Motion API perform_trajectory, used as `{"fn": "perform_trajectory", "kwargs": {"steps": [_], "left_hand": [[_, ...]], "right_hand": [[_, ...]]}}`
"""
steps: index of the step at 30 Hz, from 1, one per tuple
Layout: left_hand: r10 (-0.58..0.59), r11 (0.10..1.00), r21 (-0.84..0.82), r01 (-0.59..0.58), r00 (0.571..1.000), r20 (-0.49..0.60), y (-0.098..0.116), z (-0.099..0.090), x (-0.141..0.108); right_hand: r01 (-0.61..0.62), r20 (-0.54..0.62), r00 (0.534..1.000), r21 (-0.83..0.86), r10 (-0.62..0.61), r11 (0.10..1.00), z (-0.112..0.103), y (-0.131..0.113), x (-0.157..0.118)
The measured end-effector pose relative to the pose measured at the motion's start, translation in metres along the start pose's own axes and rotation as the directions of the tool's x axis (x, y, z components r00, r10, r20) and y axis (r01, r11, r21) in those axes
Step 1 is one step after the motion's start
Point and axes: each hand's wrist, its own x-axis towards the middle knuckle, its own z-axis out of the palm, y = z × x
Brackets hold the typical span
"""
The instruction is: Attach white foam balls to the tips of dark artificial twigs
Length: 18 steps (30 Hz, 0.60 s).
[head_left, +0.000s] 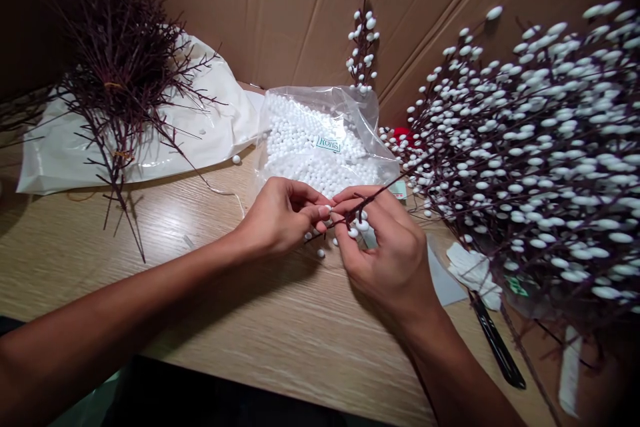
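Over the middle of the table, my left hand (pixel 280 213) pinches a small white bead (pixel 324 212) between thumb and fingertips. Close beside it, my right hand (pixel 385 240) has its fingers closed round a dark brown artificial twig (pixel 370 198), which slants up to the right. A few white beads sit on the twig's side shoots under my right fingers. The fingertips of both hands nearly meet at the bead. Just beyond them lies a clear plastic bag (pixel 305 140) full of white beads. Loose beads (pixel 321 253) rest on the table below my hands.
A bundle of bare dark twigs (pixel 120 80) lies on a white plastic bag (pixel 210 140) at left. A large mass of white-beaded twigs (pixel 540 147) fills the right side. A black-handled tool (pixel 497 343) lies at the right front. Cardboard (pixel 290 20) stands behind the table (pixel 240 320).
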Motion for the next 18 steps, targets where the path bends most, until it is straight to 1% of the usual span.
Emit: {"fn": "perform_trajectory", "kwargs": {"steps": [6,10,15,18], "left_hand": [[0.007,1.000,0.026,-0.007,1.000,0.009,0.0043,0.0026,-0.0025],[0.002,0.999,0.050,-0.001,1.000,-0.016,0.0021,0.0051,-0.0024],[0.029,0.998,0.052,-0.026,0.998,-0.053,-0.0042,0.0063,-0.0013],[0.019,0.999,0.046,-0.016,0.997,-0.079,-0.0045,0.0072,-0.0022]], "right_hand": [[0.009,0.004,1.000,-0.015,-0.009,1.000,0.0009,-0.0007,-0.0014],[0.027,0.010,1.000,-0.043,-0.026,0.999,0.0026,-0.0017,-0.0017],[0.067,0.010,0.998,-0.069,-0.066,0.995,0.0049,-0.0039,-0.0020],[0.076,0.016,0.997,-0.078,-0.075,0.994,0.0059,-0.0049,-0.0022]]}}
